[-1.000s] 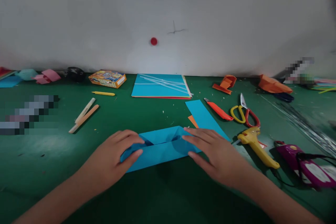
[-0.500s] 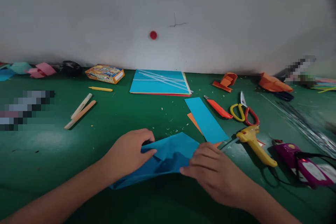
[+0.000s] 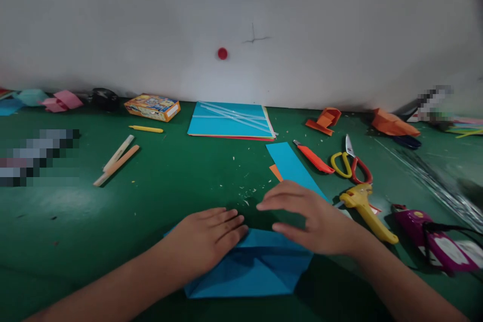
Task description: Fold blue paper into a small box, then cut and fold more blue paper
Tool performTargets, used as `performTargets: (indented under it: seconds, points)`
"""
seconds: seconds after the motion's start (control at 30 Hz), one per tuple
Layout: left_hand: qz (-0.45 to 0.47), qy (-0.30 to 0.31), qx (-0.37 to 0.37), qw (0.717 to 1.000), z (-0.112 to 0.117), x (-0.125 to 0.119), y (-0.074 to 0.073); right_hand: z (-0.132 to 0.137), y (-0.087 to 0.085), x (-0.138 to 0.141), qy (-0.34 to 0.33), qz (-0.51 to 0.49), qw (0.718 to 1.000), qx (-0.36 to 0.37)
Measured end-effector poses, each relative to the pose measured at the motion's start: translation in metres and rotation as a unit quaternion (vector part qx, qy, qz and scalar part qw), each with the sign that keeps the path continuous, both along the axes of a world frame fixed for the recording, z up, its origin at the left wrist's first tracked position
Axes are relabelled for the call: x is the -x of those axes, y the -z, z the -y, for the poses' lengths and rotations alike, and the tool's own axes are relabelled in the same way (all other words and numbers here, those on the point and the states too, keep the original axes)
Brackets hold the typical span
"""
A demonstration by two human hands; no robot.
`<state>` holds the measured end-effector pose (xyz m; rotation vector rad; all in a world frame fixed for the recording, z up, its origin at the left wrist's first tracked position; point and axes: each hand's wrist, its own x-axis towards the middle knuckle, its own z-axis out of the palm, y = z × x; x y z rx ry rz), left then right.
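A folded blue paper (image 3: 260,271) lies flat on the green table (image 3: 169,196) close to me. My left hand (image 3: 206,244) rests flat on its left part, fingers stretched out and pointing right. Over the paper's upper right edge hovers my right hand (image 3: 307,216), fingers extended to the left and palm down. Neither hand grips the sheet.
A blue paper strip (image 3: 292,168) over an orange scrap lies just beyond my right hand. To the right are a yellow glue gun (image 3: 368,209), scissors (image 3: 350,163), an orange cutter (image 3: 313,157) and a purple device (image 3: 433,239). A paper stack (image 3: 230,119), a box (image 3: 152,106) and sticks (image 3: 116,159) lie farther back.
The blue paper was lifted and turned, and now lies flat nearer to me. Both hands went from pinching it to lying flat on it.
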<state>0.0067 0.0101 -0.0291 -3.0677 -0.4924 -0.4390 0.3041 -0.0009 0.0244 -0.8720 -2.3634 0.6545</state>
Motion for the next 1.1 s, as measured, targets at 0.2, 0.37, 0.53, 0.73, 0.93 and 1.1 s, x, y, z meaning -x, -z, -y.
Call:
performTargets:
  seconds: [0.2,0.37,0.53,0.73,0.93,1.1]
  points:
    - [-0.074,-0.032,0.085,0.993,0.018,0.002,0.003,0.016,0.020,0.022,-0.110,0.115,0.987,-0.036]
    - [-0.104,-0.048,0.167,0.979,0.025,0.007,-0.010,0.031,0.041,0.017,-0.103,0.184,0.976,-0.057]
    - [-0.109,-0.073,0.163,0.978,0.029,0.020,-0.015,0.040,0.048,0.007,-0.066,0.215,0.974,-0.027]
    - [-0.078,-0.142,0.108,0.981,0.037,0.056,-0.010,0.049,0.046,-0.004,-0.035,0.249,0.968,0.009]
    - [-0.069,-0.209,0.077,0.972,0.044,0.080,0.009,0.051,0.044,-0.016,-0.027,0.229,0.973,0.027]
    - [-0.053,-0.222,0.078,0.970,0.043,0.080,0.017,0.047,0.044,-0.017,-0.025,0.240,0.970,0.014]
